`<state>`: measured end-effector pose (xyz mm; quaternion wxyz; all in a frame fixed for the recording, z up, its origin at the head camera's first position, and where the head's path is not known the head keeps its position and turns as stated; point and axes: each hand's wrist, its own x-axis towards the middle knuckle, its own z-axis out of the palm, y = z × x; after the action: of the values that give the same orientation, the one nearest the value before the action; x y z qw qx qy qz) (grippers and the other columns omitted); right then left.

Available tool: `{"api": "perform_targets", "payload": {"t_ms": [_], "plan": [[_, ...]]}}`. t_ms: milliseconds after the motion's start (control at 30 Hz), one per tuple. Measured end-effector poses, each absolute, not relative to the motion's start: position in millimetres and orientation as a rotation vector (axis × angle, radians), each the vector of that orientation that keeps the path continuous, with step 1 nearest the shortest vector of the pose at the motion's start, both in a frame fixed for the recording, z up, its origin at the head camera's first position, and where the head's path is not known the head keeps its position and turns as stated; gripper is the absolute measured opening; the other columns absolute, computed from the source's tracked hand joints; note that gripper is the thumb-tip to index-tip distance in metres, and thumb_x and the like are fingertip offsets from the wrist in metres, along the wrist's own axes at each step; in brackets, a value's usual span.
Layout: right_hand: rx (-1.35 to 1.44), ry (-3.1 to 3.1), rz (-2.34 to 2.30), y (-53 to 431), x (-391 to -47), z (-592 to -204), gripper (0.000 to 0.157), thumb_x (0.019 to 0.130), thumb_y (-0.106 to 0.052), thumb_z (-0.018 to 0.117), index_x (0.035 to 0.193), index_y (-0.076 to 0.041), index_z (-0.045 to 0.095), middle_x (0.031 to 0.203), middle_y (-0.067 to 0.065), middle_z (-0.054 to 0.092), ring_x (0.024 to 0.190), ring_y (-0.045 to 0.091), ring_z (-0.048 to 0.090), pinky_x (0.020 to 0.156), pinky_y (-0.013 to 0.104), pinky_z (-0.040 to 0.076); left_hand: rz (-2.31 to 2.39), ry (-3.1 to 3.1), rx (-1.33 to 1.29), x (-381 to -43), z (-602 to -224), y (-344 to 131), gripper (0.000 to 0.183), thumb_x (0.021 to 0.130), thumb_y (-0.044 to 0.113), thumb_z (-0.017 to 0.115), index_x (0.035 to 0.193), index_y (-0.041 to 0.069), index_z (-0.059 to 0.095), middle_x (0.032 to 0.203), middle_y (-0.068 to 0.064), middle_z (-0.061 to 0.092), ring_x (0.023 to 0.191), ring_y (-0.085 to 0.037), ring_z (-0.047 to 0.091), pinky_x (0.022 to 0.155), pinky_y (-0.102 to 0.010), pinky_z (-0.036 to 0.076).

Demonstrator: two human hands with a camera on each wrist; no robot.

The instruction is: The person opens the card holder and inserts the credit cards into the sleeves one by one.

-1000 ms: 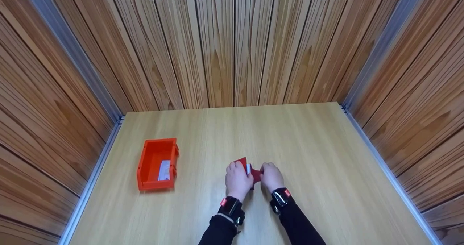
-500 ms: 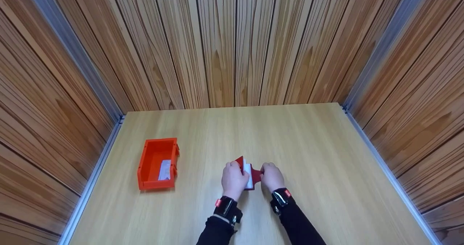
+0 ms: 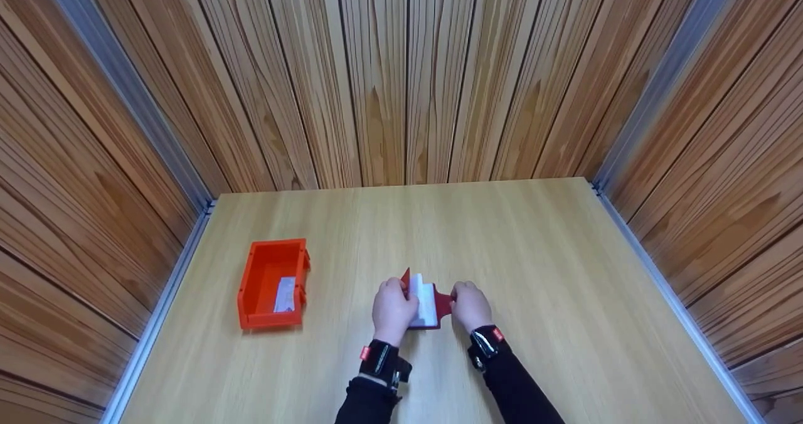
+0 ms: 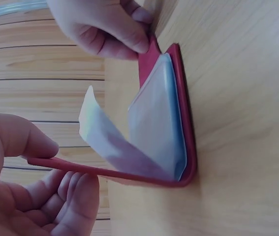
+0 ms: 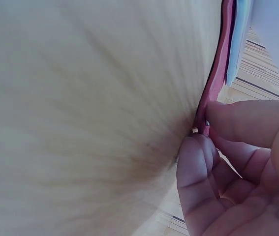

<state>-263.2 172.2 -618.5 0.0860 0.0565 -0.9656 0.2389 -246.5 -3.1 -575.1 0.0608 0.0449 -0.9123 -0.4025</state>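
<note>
A red card holder (image 3: 444,305) with a stack of clear plastic sleeves (image 4: 154,115) lies partly unfolded on the table. My left hand (image 3: 393,311) pinches the edge of its cover (image 4: 105,173) between thumb and fingers. That cover stands raised from the table in the left wrist view. One pale sleeve (image 4: 107,135) leans up between the cover and the stack. At the other side, my right hand (image 3: 472,306) pinches the narrow strap tab (image 5: 209,109) close to the tabletop. A small metallic snap shows by the right fingertips.
On the left part of the table (image 3: 533,236) stands an orange bin (image 3: 246,286) with a white piece of paper (image 3: 284,294) in it. Wood-panelled walls (image 3: 376,85) with metal corner strips enclose the table at the back and both sides.
My left hand has moved left with the cover, opening the card holder and baring more of the pale sleeves. My right hand has stayed in place on the tab.
</note>
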Motion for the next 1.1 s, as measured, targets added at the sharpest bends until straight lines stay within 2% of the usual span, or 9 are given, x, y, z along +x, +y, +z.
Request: {"api": "perform_targets", "payload": {"t_ms": [267,900,1100], "plan": [[0.175,-2.871,0.712,172,-263,-617,0.015,0.076,0.003,0.073,0.08,0.0,0.06,0.079,0.011,0.056,0.074,0.033,0.059,0.068,0.046,0.048,-1.162,-2.673,0.12,-244,-576,-15,0.011,0.077,0.002,0.069,0.083,0.004,0.059,0.078,-0.007,0.057,0.072,-0.026,0.059,0.067,-0.042,0.049],[0.147,-2.886,0.716,172,-264,-617,0.014,0.076,0.003,0.073,0.081,0.0,0.06,0.08,0.01,0.056,0.074,0.031,0.059,0.07,0.045,0.048,-1.289,-2.655,0.322,-245,-590,-47,0.008,0.079,0.0,0.065,0.082,0.004,0.059,0.077,-0.006,0.06,0.074,-0.025,0.059,0.07,-0.042,0.049],[0.192,-2.828,0.74,174,-262,-620,0.016,0.074,0.003,0.072,0.079,-0.001,0.058,0.078,0.01,0.053,0.07,0.03,0.057,0.065,0.044,0.047,-1.289,-2.686,0.387,-245,-597,-56,0.008,0.082,0.001,0.065,0.082,0.004,0.058,0.076,-0.006,0.06,0.074,-0.026,0.059,0.07,-0.042,0.048]]}}
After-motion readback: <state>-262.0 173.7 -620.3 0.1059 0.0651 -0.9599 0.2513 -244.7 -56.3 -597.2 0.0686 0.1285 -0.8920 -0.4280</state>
